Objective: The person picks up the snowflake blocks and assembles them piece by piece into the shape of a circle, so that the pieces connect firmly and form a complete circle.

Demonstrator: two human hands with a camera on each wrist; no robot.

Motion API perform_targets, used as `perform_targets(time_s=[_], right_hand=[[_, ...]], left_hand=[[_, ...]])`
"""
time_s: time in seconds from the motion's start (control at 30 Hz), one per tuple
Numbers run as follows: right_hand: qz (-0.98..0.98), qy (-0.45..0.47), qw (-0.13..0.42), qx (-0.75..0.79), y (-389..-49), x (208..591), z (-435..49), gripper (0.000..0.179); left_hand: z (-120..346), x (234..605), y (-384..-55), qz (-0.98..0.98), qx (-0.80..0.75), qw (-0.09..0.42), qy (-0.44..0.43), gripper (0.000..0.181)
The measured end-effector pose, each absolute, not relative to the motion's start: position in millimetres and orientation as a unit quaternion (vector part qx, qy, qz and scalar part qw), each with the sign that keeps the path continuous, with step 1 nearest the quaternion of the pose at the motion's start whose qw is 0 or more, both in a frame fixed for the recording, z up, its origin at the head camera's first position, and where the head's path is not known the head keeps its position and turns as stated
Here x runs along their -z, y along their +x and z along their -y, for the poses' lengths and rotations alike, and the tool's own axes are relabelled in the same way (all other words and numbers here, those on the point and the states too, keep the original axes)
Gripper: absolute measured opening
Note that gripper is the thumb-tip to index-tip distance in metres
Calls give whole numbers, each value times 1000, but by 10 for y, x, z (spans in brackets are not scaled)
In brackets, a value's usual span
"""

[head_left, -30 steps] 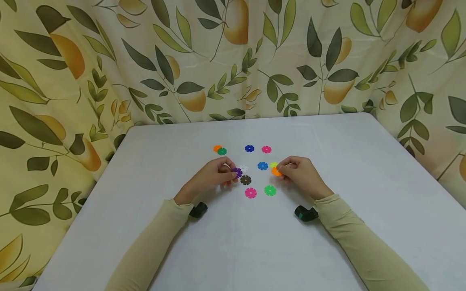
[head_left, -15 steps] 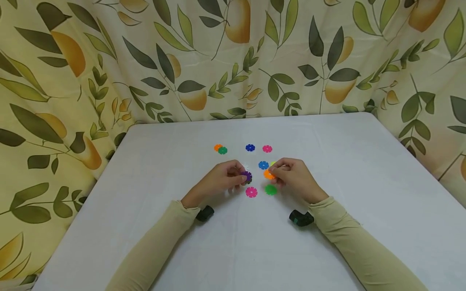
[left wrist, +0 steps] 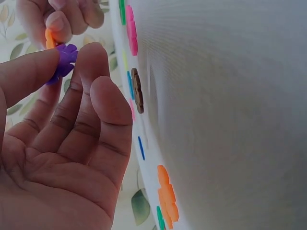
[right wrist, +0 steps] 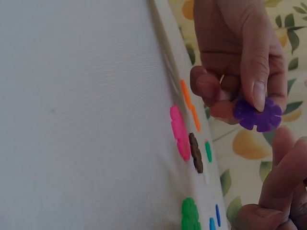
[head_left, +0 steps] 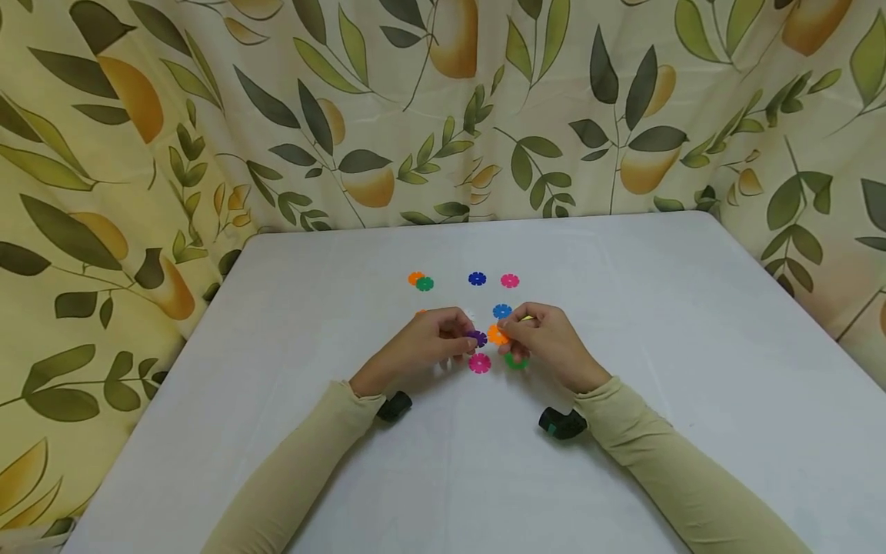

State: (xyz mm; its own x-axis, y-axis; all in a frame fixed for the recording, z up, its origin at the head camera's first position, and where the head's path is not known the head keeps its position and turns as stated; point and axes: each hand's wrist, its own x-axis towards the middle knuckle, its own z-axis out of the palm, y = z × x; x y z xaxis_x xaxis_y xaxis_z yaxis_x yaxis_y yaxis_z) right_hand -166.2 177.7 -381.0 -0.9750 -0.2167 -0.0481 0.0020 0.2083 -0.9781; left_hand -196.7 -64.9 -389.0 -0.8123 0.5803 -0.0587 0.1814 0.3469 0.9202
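Note:
My left hand point(head_left: 429, 340) pinches a purple notched plastic disc point(head_left: 481, 338) between thumb and fingertips. Facing it, my right hand point(head_left: 550, 342) pinches an orange notched disc point(head_left: 494, 334). In the left wrist view, the purple disc point(left wrist: 68, 61) and the orange disc point(left wrist: 49, 39) are very close together; whether they touch I cannot tell. The right wrist view has the purple disc point(right wrist: 259, 116) under the left thumb, while the orange one is hidden there. Both hands are raised above the table, over a pink disc point(head_left: 480, 363) and a partly covered green disc point(head_left: 516, 362).
Behind the hands lie a light blue disc point(head_left: 501, 311), a dark blue disc point(head_left: 477, 278), a pink one and an overlapping orange and dark green disc point(head_left: 425, 284) pair. A brown disc point(left wrist: 137, 91) shows in the left wrist view. Patterned curtain point(head_left: 388, 115) borders the white table point(head_left: 443, 477).
My left hand has moved right with the purple disc, and my right hand has moved left with the orange disc. The two discs are now much closer together.

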Motion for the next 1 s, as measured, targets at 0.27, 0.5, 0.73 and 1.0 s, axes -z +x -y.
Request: perform_targets(time_s=[0.27,0.5,0.73,1.0], right_hand=[[-788,-75,79,607,-1675,3894,-1737,24],[-790,-72,68,605,-1646,3915,-1689,24],[-784,-79,52,613,-1606,3926,-1648,20],[-781,-58,34,620,-1553,3921,-1592,18]], left_hand=[[635,3896,-1952,-793,-522,179,257,5],[636,3888,-1942,-792,-522,171,267,5],[614,3880,-1936,-801,-514,149,266,7],[585,3858,-1896,-809,-505,128,273,5]])
